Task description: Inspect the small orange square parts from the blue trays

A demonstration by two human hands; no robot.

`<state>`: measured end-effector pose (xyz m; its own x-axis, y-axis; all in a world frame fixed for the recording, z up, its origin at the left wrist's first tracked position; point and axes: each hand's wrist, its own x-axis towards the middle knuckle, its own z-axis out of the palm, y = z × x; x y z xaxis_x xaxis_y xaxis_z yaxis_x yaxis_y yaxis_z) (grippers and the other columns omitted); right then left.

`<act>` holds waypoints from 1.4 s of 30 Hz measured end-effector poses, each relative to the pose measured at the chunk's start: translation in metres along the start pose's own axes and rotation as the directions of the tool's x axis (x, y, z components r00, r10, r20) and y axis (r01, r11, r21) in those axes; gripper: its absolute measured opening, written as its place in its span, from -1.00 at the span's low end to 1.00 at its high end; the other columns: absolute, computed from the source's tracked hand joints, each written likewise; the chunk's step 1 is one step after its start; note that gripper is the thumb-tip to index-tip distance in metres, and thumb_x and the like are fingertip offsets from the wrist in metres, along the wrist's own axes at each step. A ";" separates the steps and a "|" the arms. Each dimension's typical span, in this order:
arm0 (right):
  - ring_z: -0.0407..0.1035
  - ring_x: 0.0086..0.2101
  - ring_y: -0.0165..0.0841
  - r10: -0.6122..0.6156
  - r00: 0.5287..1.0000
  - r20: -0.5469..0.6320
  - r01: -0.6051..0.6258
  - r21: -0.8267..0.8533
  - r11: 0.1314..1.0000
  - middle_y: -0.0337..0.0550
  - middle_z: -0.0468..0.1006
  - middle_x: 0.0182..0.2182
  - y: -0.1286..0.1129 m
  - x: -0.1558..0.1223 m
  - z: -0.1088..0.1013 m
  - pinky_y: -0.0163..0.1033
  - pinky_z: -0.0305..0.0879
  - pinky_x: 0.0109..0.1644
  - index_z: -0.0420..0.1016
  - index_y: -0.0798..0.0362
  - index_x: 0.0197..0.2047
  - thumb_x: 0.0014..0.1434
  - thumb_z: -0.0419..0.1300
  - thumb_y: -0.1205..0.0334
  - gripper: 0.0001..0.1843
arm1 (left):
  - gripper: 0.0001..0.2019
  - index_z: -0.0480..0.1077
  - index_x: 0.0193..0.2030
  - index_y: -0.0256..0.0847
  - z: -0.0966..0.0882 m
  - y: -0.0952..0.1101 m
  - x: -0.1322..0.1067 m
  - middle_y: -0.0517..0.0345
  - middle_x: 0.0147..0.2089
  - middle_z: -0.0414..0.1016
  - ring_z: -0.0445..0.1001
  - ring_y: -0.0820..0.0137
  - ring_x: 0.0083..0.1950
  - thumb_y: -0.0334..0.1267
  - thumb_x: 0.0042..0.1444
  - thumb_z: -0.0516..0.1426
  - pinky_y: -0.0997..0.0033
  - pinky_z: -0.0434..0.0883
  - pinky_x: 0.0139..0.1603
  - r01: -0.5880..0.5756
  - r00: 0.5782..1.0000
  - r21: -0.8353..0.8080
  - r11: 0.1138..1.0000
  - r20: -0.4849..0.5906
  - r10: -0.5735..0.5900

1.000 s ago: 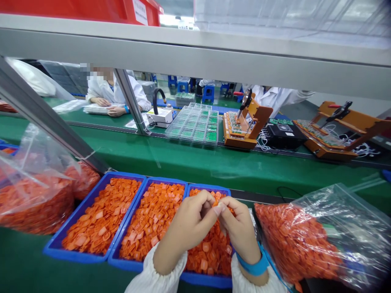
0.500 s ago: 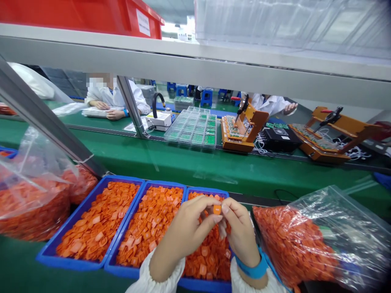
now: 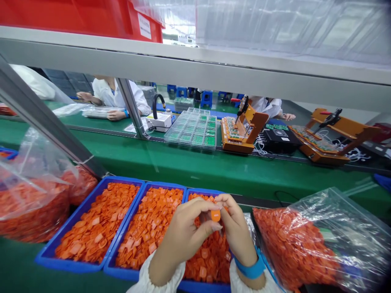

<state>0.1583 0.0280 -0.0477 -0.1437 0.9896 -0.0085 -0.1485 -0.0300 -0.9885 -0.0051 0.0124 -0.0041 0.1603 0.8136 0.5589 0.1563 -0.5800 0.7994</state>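
Observation:
A small orange plastic piece (image 3: pixel 215 215), with rounded edges and a pale mark on its face, is held up over the right-hand blue bin (image 3: pixel 200 286). My left hand (image 3: pixel 186 230) pinches it between thumb and forefinger. Closed in from the other side, my right hand (image 3: pixel 240 232) has its fingertips on the piece's top and right edge; some of those fingers are hidden behind it. A blue band (image 3: pixel 252 266) circles my right wrist. Below both hands lie many loose orange pieces (image 3: pixel 207 256) of the same kind.
Two more blue bins (image 3: pixel 73 265) (image 3: pixel 122 273) of orange pieces stand to the left. Clear bags of pieces lie at far left (image 3: pixel 36 211) and right (image 3: pixel 299 240). A metal shelf beam (image 3: pixel 195 69) crosses above. Beyond are clear trays (image 3: pixel 192 128), orange fixtures (image 3: pixel 238 138) and co-workers.
The orange piece has come slightly lower and turned in my fingers. My right fingers have shifted up and over its top. Across the bench, a co-worker's hand has lifted off the stack of clear bags.

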 end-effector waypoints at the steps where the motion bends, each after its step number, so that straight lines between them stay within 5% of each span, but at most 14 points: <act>1: 0.15 -0.57 -0.47 -0.004 1.000 0.000 0.004 -0.002 1.000 -0.36 0.38 -0.48 0.000 0.000 0.000 -0.35 0.05 -0.54 0.46 -0.06 -0.12 0.38 0.24 -0.09 -0.73 | -0.83 0.53 -0.02 -0.08 0.000 0.000 0.000 0.25 -0.24 0.62 0.52 0.51 -0.29 -0.15 0.31 0.30 0.61 0.42 -0.21 -0.012 1.000 -0.006 1.000 -0.004 0.012; 8: 0.22 -0.47 -0.43 -0.025 1.000 -0.001 0.025 0.016 1.000 -0.25 0.46 -0.36 -0.003 0.001 0.000 -0.32 0.08 -0.47 0.53 -0.02 -0.20 0.35 0.27 -0.09 -0.70 | -0.79 0.54 -0.04 -0.09 0.002 0.000 -0.001 0.23 -0.20 0.65 0.53 0.54 -0.29 -0.06 0.29 0.31 0.65 0.43 -0.22 -0.010 1.000 -0.055 0.998 -0.016 0.009; 17: 0.17 -0.58 -0.47 -0.006 0.997 -0.073 0.026 0.267 0.963 -0.31 0.40 -0.51 -0.003 -0.002 0.004 -0.36 0.07 -0.57 0.56 -0.01 -0.24 0.33 0.29 -0.12 -0.66 | -0.76 0.52 0.02 -0.04 0.002 -0.003 -0.004 0.21 -0.22 0.59 0.47 0.48 -0.29 -0.01 0.31 0.28 0.55 0.40 -0.24 0.050 0.999 -0.136 0.989 0.003 -0.050; 22: -0.03 -0.67 -0.55 0.085 0.992 -0.090 -0.019 0.567 0.823 -0.43 0.27 -0.58 -0.017 0.002 0.006 -0.46 -0.02 -0.66 0.44 -0.02 -0.33 0.27 0.33 -0.06 -0.68 | -0.69 0.44 0.15 -0.04 0.000 -0.002 -0.003 0.20 -0.17 0.40 0.36 0.44 -0.29 -0.29 0.28 0.27 0.47 0.35 -0.28 0.191 0.978 -0.061 0.980 0.098 -0.184; 27: 0.05 -0.63 -0.57 0.181 0.979 -0.099 -0.041 0.769 0.639 -0.47 0.24 -0.55 -0.021 0.007 0.002 -0.52 0.13 -0.62 0.36 -0.01 -0.32 0.17 0.41 0.15 -0.73 | -0.78 0.53 -0.03 -0.12 0.006 0.000 0.003 0.18 -0.18 0.50 0.43 0.37 -0.17 -0.45 0.22 0.28 0.39 0.35 -0.10 0.181 0.943 0.124 0.976 0.259 -0.208; 35: 0.27 -0.54 -0.55 0.280 0.958 -0.061 -0.072 0.895 0.441 -0.45 0.31 -0.50 -0.008 0.012 -0.002 -0.48 0.34 -0.50 0.33 0.00 -0.32 0.09 0.45 0.28 -0.68 | -0.79 0.57 -0.08 -0.12 0.024 -0.006 0.003 0.13 -0.10 0.58 0.55 0.27 -0.11 -0.44 0.17 0.32 0.34 0.39 -0.11 0.160 0.882 0.304 0.939 0.384 -0.275; 42: 0.34 -0.48 -0.50 0.278 0.958 -0.067 -0.048 0.920 0.389 -0.43 0.35 -0.49 -0.012 0.008 -0.002 -0.37 0.45 -0.35 0.35 -0.01 -0.33 0.10 0.44 0.26 -0.71 | -0.74 0.59 0.02 -0.07 0.021 -0.010 0.003 0.15 -0.10 0.59 0.57 0.28 -0.12 -0.35 0.20 0.36 0.33 0.43 -0.06 0.194 0.870 0.272 0.943 0.396 -0.293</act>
<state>0.1608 0.0362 -0.0363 -0.1131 0.9494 -0.2929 -0.9509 -0.1889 -0.2451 0.0143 0.0196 -0.0156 0.4799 0.8617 0.1649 0.4435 -0.4004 0.8019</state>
